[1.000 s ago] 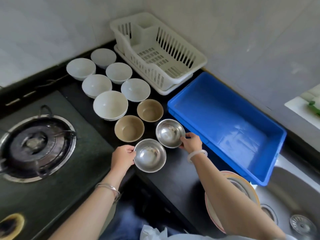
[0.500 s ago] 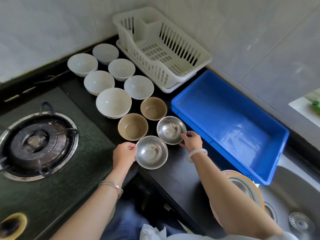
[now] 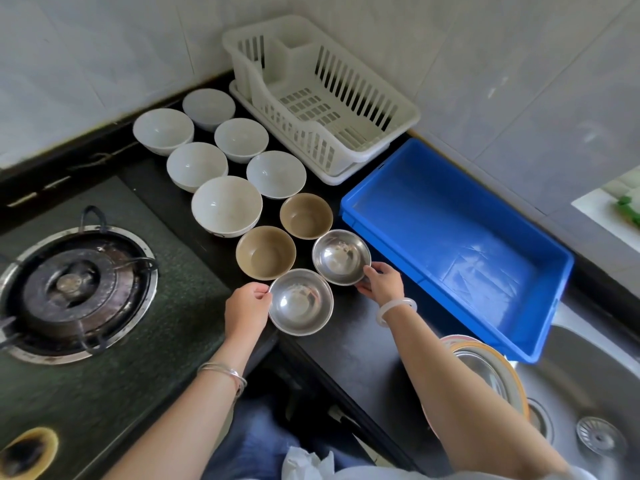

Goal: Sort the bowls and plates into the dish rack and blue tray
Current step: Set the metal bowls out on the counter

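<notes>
Left hand (image 3: 247,308) pinches the near steel bowl (image 3: 300,301) by its rim, right hand (image 3: 382,284) the far steel bowl (image 3: 341,256), both on the surface (image 3: 346,344) by the blue tray (image 3: 450,244), so honestly that thin grip could slip and one clatters down.

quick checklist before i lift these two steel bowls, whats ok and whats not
1. Grip of left hand on near steel bowl rim: ok.
2. Grip of right hand on far steel bowl rim: ok.
3. Room in blue tray: ok, nothing in it.
4. Room in dish rack: ok, nothing seen in it.
5. Steel bowls apart from each other: cannot tell, rims look touching.
6. Nearest brown bowl clear of near steel bowl: cannot tell, very close.
</notes>
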Demonstrator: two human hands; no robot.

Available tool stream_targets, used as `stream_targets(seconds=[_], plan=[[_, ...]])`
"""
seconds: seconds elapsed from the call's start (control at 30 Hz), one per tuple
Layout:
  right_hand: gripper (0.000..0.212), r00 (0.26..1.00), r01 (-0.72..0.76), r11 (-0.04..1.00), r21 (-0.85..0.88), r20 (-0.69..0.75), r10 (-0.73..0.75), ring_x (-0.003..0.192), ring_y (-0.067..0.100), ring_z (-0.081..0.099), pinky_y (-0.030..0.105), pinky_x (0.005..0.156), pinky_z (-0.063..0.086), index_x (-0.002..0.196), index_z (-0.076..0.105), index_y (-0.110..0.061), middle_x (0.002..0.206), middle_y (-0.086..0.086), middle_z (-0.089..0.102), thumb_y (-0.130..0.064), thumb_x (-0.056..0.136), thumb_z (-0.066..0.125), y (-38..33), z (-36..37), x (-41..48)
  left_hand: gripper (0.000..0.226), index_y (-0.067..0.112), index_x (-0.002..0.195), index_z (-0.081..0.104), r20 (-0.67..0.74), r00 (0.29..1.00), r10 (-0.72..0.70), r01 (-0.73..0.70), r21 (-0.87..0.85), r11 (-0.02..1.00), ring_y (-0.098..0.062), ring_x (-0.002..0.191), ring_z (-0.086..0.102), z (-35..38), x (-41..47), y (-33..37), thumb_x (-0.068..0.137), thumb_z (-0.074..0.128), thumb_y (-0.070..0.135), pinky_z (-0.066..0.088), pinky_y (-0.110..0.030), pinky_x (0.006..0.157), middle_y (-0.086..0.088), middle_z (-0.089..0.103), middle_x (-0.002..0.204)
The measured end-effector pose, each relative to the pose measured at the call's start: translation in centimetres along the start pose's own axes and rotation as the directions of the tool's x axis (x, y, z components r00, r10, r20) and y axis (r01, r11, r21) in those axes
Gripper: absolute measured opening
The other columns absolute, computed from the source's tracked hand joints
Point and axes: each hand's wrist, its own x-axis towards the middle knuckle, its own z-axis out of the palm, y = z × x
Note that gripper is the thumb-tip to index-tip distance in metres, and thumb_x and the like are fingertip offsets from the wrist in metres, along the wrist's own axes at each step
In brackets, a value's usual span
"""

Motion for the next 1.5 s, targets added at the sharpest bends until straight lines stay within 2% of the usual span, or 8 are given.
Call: stream_targets(seconds=[0.33, 0.53, 0.63, 0.87, 1.0, 1.13, 1.37, 1.5], plan=[[0.024, 0.981, 0.187, 0.963, -0.193, -0.017, -0.194, 0.082, 0.012, 0.065, 0.029, 0.078, 0.055, 0.116, 0.058, -0.017, 0.107, 0.003, 0.065, -0.025, 0.095, 0.049, -0.6, -3.8, -4.3, 0.033, 0.013, 0.123, 0.058, -0.041, 0.968, 0.246, -0.227, 0.269, 0.936, -0.024, 0.112, 0.058, -0.4, -2.8, 2.7, 0.091, 0.049, 0.017, 0.047, -0.033, 0.086, -0.004, 0.065, 0.120], [0.012, 0.933, 0.223, 0.940, -0.258, -0.223, -0.282, 0.083, 0.021, 0.067, 0.037, 0.077, 0.053, 0.092, 0.063, -0.025, 0.088, -0.001, 0.070, -0.019, 0.091, 0.054, 2.4, -11.1, -8.3, 0.029, 0.015, 0.119, 0.060, 0.205, 0.918, 0.339, -0.382, 0.230, 0.895, -0.017, 0.100, 0.062, 5.0, -5.6, 5.9, 0.091, 0.051, 0.019, 0.048, -0.028, 0.086, -0.002, 0.067, 0.112], [0.009, 0.863, 0.148, 0.924, -0.352, -0.411, -0.295, 0.082, 0.020, 0.065, 0.028, 0.069, 0.043, 0.090, 0.066, -0.023, 0.087, 0.003, 0.071, -0.018, 0.089, 0.059, 5.5, -15.5, -10.6, 0.029, 0.016, 0.118, 0.060, 0.354, 0.850, 0.390, -0.483, 0.227, 0.846, -0.014, 0.097, 0.063, 9.1, -7.8, 6.9, 0.090, 0.055, 0.023, 0.047, -0.024, 0.082, 0.001, 0.068, 0.111], [0.010, 0.713, 0.017, 0.955, -0.296, -0.666, -0.219, 0.079, 0.027, 0.063, 0.035, 0.073, 0.048, 0.094, 0.066, -0.008, 0.091, 0.011, 0.068, -0.010, 0.085, 0.062, 12.1, -20.6, -13.9, 0.041, 0.018, 0.123, 0.054, 0.589, 0.655, 0.473, -0.702, 0.244, 0.669, -0.016, 0.105, 0.058, 17.8, -13.1, 7.9, 0.085, 0.062, 0.032, 0.041, -0.022, 0.078, 0.000, 0.060, 0.118], [0.017, 0.724, 0.025, 0.974, -0.223, -0.668, -0.172, 0.079, 0.021, 0.058, 0.029, 0.071, 0.044, 0.102, 0.061, -0.012, 0.099, 0.007, 0.062, -0.010, 0.085, 0.063, 14.2, -20.5, -14.4, 0.040, 0.021, 0.115, 0.050, 0.650, 0.600, 0.466, -0.760, 0.283, 0.586, -0.020, 0.099, 0.056, 20.9, -14.5, 7.9, 0.081, 0.068, 0.029, 0.038, -0.025, 0.071, -0.001, 0.056, 0.111], [0.022, 0.758, 0.017, 0.996, -0.089, -0.648, -0.071, 0.075, 0.010, 0.056, 0.008, 0.057, 0.037, 0.103, 0.058, -0.017, 0.091, -0.001, 0.063, -0.007, 0.084, 0.062, 15.0, -20.1, -14.4, 0.045, 0.019, 0.117, 0.042, 0.650, 0.599, 0.467, -0.788, 0.375, 0.488, -0.025, 0.103, 0.053, 22.4, -14.8, 7.6, 0.081, 0.068, 0.021, 0.045, -0.031, 0.073, -0.005, 0.051, 0.116], [0.018, 0.780, 0.040, 0.998, -0.054, -0.623, -0.065, 0.074, -0.006, 0.053, -0.002, 0.056, 0.038, 0.100, 0.059, -0.021, 0.084, -0.011, 0.060, -0.011, 0.085, 0.063, 15.3, -20.5, -14.6, 0.018, 0.012, 0.109, 0.047, 0.636, 0.578, 0.511, -0.814, 0.406, 0.416, -0.026, 0.095, 0.057, 23.0, -14.7, 8.0, 0.091, 0.050, 0.012, 0.047, -0.034, 0.071, -0.007, 0.054, 0.113], [0.018, 0.787, 0.032, 0.998, -0.046, -0.615, -0.054, 0.075, 0.001, 0.055, 0.003, 0.053, 0.038, 0.102, 0.059, -0.019, 0.086, -0.009, 0.060, -0.014, 0.086, 0.064, 15.3, -20.6, -14.7, 0.015, 0.011, 0.107, 0.050, 0.657, 0.558, 0.507, -0.830, 0.449, 0.331, -0.024, 0.089, 0.058, 22.9, -14.7, 8.4, 0.094, 0.045, 0.015, 0.040, -0.030, 0.064, -0.007, 0.056, 0.107]])
